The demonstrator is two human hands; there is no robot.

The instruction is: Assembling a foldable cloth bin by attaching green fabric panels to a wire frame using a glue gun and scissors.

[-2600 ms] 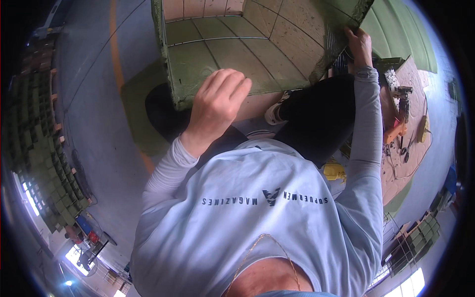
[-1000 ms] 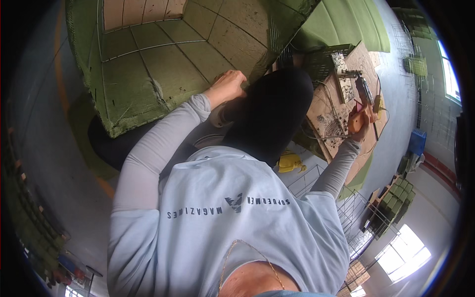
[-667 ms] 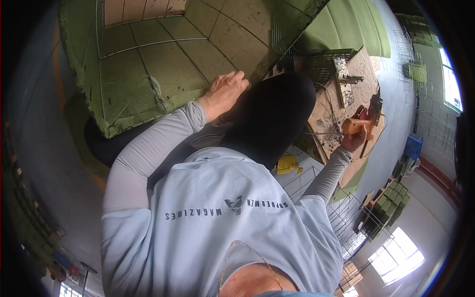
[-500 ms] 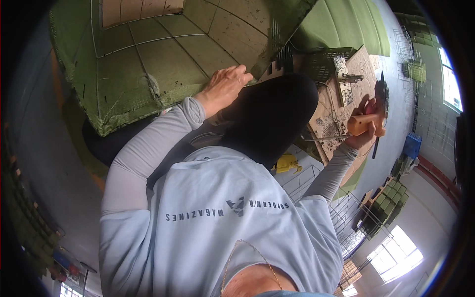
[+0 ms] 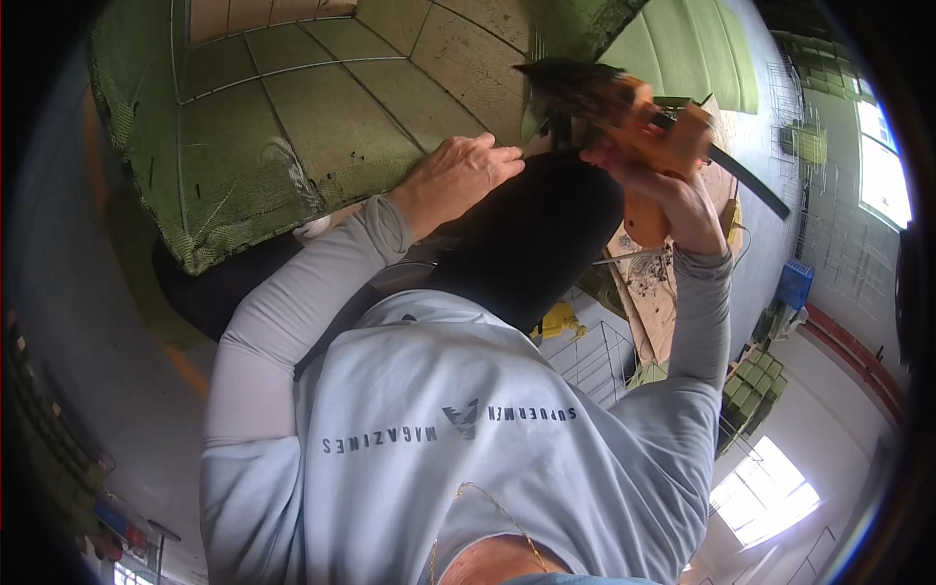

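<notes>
A large green mesh-covered wire frame [image 5: 322, 127] leans across my lap, its near edge running below my left hand. My left hand [image 5: 458, 177] lies over that edge, its fingers bent together at the rim and pointing right; the thumb is mostly hidden. My right hand [image 5: 673, 200] is wrapped round the grip of an orange pistol-grip tool [image 5: 629, 107]. The tool is held up above my right knee, its dark nose pointing left toward the frame. A long black strip juts from its rear. Motion blurs the nose.
A worn wooden board [image 5: 648, 292] with dark bits on it lies right of my leg. Behind stands a green-covered panel [image 5: 692, 58]. Wire racks, a yellow object [image 5: 560, 320] and a blue crate [image 5: 795, 284] are to the right.
My right hand has brought the orange tool left and up from over the board to near the frame. My left hand has shifted slightly right along the edge.
</notes>
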